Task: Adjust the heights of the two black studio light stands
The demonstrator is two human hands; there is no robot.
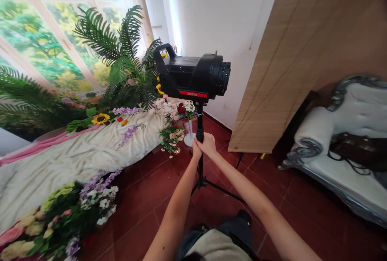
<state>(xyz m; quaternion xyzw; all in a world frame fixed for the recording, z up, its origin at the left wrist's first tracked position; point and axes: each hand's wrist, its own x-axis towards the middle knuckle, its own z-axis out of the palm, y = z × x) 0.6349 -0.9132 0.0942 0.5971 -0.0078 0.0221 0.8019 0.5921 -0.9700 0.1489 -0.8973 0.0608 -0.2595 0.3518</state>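
In the head view, the person's left hand (197,149) and right hand (208,144) are both wrapped around the upper pole of a black light stand (200,124), close together, the right one slightly higher; the stand rises from the red tiled floor (139,204) in front of the person, its legs spread; on top sits a black studio light (187,76) with a red label reading ZHEYU, its handle to the left and its round front end to the right; left of the stand, cream fabric (99,148) bears a sunflower (101,119) and purple blossoms (128,135), with palm fronds (131,31) behind; to the right hangs a woven blind (256,103), and beyond it a white sofa (316,122) holds a dark brown bag (356,148).
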